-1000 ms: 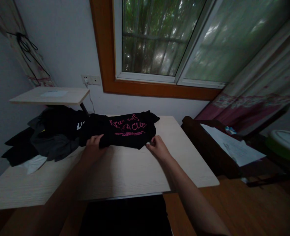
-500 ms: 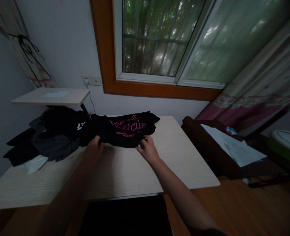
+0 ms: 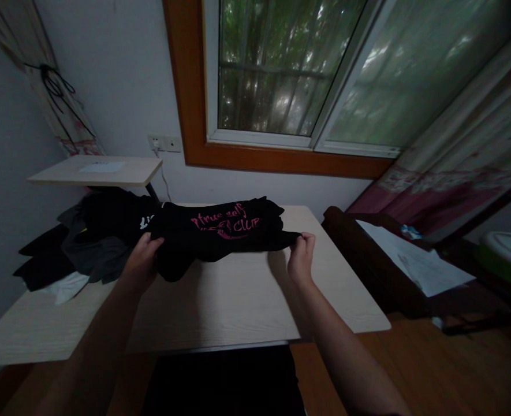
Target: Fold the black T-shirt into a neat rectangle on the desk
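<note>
A black T-shirt [image 3: 220, 234] with pink lettering is stretched between my two hands, lifted a little above the light wooden table [image 3: 220, 306]. My left hand [image 3: 141, 261] grips its left edge with closed fingers. My right hand [image 3: 301, 257] pinches its right corner, arm reaching in from the lower right. Part of the cloth droops below my left hand.
A heap of dark clothes [image 3: 90, 237] and a white cloth [image 3: 67, 286] lie on the table's left end. A small raised shelf [image 3: 94, 170] stands behind them. To the right is a dark desk with papers [image 3: 411, 260]. A window [image 3: 281, 69] fills the wall ahead.
Both hands took hold of the shirt's near edge, moved apart and raised it off the table. The shirt is now spread wider, with my right hand further right.
</note>
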A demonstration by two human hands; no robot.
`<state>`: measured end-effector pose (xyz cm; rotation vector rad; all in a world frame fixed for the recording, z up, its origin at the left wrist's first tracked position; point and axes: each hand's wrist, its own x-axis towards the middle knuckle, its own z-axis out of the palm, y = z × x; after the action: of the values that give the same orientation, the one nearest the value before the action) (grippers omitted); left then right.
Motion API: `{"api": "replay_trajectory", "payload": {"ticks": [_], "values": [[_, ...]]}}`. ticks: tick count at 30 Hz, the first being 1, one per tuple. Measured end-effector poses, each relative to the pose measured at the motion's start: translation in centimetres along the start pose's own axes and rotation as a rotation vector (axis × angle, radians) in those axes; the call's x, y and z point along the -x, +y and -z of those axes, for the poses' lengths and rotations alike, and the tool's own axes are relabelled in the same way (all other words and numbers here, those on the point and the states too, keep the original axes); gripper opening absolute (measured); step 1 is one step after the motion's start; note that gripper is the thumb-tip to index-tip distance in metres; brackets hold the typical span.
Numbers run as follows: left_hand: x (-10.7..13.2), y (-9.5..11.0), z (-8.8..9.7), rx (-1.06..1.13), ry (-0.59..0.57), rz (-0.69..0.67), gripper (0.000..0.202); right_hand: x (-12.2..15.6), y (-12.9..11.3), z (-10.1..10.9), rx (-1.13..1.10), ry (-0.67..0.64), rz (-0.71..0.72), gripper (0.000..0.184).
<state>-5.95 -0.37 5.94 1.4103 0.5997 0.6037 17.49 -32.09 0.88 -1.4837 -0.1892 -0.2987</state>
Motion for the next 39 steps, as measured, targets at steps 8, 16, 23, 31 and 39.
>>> {"api": "replay_trajectory", "payload": {"ticks": [8, 16, 23, 31, 39], "values": [[3.2, -0.2, 5.2, -0.383, -0.526, 0.212, 0.078, -3.2, -2.6, 8.5, -0.068, 0.143, 0.066, 0.023], [6.3, 1.7, 5.3, -0.735, -0.999, 0.421, 0.057, -1.6, -4.3, 14.4, 0.036, -0.330, -0.072, 0.043], [3.0, -0.6, 3.8, -0.973, -0.603, -0.042, 0.050, -3.8, -1.2, 13.1, 0.326, -0.282, -0.068, 0.041], [-0.2, -6.0, 0.1, -1.302, -0.232, -0.272, 0.059, -4.7, 2.4, 7.2, 0.860, -0.631, 0.168, 0.045], [-1.7, -7.4, -0.4, -1.352, -0.052, -0.230, 0.058, -5.4, 2.9, 3.4, 1.182, -0.693, 0.254, 0.045]]}}
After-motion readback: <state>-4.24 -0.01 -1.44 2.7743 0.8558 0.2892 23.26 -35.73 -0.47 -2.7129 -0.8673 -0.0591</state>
